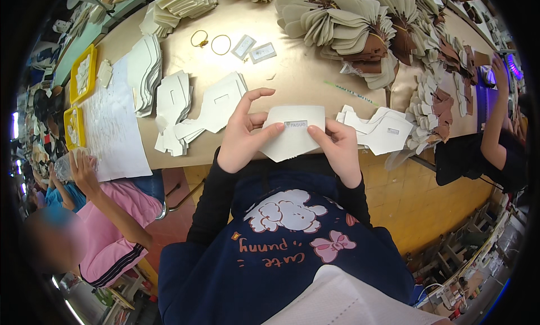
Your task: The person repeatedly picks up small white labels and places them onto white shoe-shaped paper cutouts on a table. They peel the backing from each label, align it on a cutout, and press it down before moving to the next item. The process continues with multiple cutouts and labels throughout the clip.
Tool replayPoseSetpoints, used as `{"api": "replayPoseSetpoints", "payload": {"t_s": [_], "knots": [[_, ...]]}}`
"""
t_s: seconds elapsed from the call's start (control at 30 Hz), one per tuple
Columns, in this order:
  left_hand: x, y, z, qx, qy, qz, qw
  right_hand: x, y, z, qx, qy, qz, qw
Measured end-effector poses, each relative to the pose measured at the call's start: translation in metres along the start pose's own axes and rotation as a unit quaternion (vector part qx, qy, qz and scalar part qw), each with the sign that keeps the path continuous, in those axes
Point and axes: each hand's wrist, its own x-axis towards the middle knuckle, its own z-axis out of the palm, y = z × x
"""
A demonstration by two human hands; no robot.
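Observation:
Between my hands is a white cut shoe-upper piece (289, 148), held up at the table's near edge. A small grey printed label (295, 124) sits in its rectangular window. My left hand (239, 136) pinches the piece from the left, thumb in front beside the label, index finger raised off it. My right hand (342, 146) grips the right side, its thumb by the label's edge and its other fingers partly hidden behind. White pieces with cut slots (224, 97) lie left of my hands. To the right rests a small pile of white pieces (382, 135), the top one bearing a label.
Two loose labels (262, 52) and rubber bands (221, 45) lie farther back on the table (304, 77). Fanned bundles of beige pieces (360, 24) crowd the far right. Yellow trays (83, 72) stand at left, near a co-worker in a pink shirt (115, 218). Another person's arm (495, 117) shows at right.

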Motion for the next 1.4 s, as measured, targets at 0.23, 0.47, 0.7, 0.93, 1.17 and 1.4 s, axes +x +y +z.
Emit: {"api": "replayPoseSetpoints", "payload": {"t_s": [0.23, 0.47, 0.7, 0.93, 1.17, 1.4], "knots": [[-0.010, 0.027, 0.020, -0.011, -0.004, 0.015, 1.000, -0.011, -0.028, 0.007, 0.044, 0.033, -0.037, 0.998], [-0.012, 0.027, 0.026, -0.045, 0.031, 0.022, 0.998, -0.013, -0.030, 0.009, 0.135, 0.019, -0.007, 0.991], [-0.010, 0.023, 0.024, -0.061, 0.027, -0.009, 0.998, -0.010, -0.023, 0.012, 0.210, 0.012, 0.004, 0.978], [-0.006, 0.016, 0.025, -0.081, 0.029, 0.009, 0.996, -0.009, -0.021, 0.013, 0.217, 0.013, 0.014, 0.976], [-0.001, 0.012, 0.025, -0.094, 0.032, 0.003, 0.995, -0.009, -0.019, 0.018, 0.215, 0.012, 0.016, 0.976], [0.001, 0.011, 0.022, -0.077, 0.027, -0.007, 0.997, -0.007, -0.016, 0.016, 0.203, -0.014, 0.020, 0.979]]}}
